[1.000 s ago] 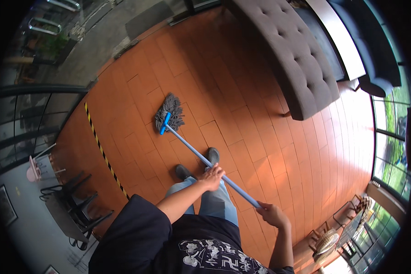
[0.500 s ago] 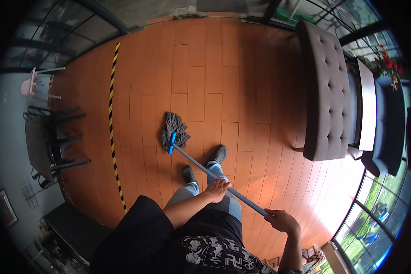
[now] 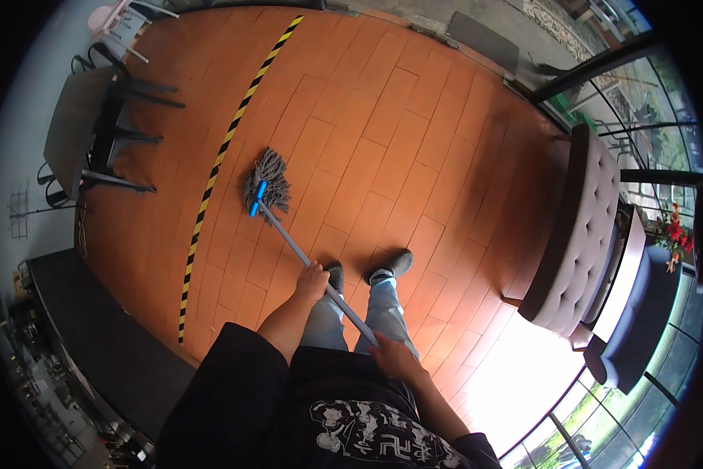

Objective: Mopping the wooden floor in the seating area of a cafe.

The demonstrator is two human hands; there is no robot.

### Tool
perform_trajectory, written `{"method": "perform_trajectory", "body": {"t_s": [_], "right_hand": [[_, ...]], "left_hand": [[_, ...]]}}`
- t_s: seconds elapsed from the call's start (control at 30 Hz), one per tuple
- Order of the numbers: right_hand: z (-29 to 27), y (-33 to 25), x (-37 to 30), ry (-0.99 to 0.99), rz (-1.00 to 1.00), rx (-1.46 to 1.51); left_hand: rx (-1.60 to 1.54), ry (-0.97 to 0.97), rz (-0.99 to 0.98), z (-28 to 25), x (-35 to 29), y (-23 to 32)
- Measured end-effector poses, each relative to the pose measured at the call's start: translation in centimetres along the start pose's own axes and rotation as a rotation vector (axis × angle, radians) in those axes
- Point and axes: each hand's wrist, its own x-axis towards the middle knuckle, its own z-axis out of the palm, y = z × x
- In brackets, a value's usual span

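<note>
A string mop [image 3: 267, 184] with grey strands and a blue clamp rests its head on the orange tiled floor [image 3: 382, 187], ahead of my feet and slightly left. Its grey handle slants from the clamp down toward my right side. Partway along the handle, my left hand [image 3: 312, 282] is wrapped round it. My right hand [image 3: 395, 358] grips the handle close to its upper end, in front of my waist. Both my shoes stand on the tiles, the left one partly behind my left hand and the handle.
Black-and-yellow tape [image 3: 225, 148] crosses the floor to the left of the mop. A dark table [image 3: 74, 129] with chairs stands at the far left, a black counter [image 3: 105, 336] nearer. To the right are a tufted grey sofa [image 3: 574, 234] and a table [image 3: 621, 262]. Windows line the right.
The mop head has moved left, nearer the tape, and a little forward. Both hands have shifted left with the handle. My feet have stepped, and the view has turned.
</note>
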Motion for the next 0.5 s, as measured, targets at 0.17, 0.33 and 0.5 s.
{"method": "perform_trajectory", "body": {"t_s": [0.17, 0.33, 0.5], "right_hand": [[0.9, -0.6, -0.9, 0.028, 0.078, 0.088], [0.3, -1.6, -5.6, 0.025, 0.052, -0.014], [-3.1, -1.1, -16.1, -0.031, 0.159, 0.161]], "left_hand": [[-0.067, 0.157, -0.012, 0.0, -1.3, 0.5], [-0.046, -0.031, 0.125, -4.9, -4.1, 1.7], [-0.210, 0.188, 0.431, -6.3, -9.2, 6.4]]}}
